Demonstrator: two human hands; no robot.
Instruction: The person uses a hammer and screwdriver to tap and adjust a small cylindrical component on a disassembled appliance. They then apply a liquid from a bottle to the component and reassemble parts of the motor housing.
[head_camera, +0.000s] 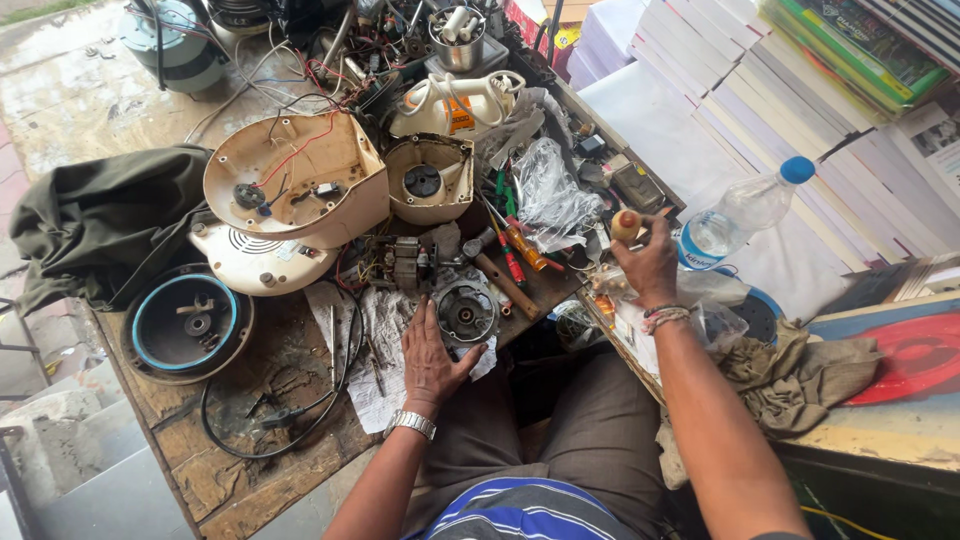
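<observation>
The left hand (432, 358) lies flat and released beside the motor (466, 312) on the table (235, 470); the right hand (648, 265) has its grip clenched around a screwdriver handle (625, 224).

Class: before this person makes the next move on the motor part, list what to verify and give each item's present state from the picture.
1. Left hand steadies the motor part: ok.
2. Right hand has a grip on the wooden-handled tool: ok.
3. Tool's tip type: cannot tell, hidden.
4. Part rests on paper: ok.
5. Screwdrivers lie within reach: ok.
6. Bench uncluttered around the part: not ok.
</observation>
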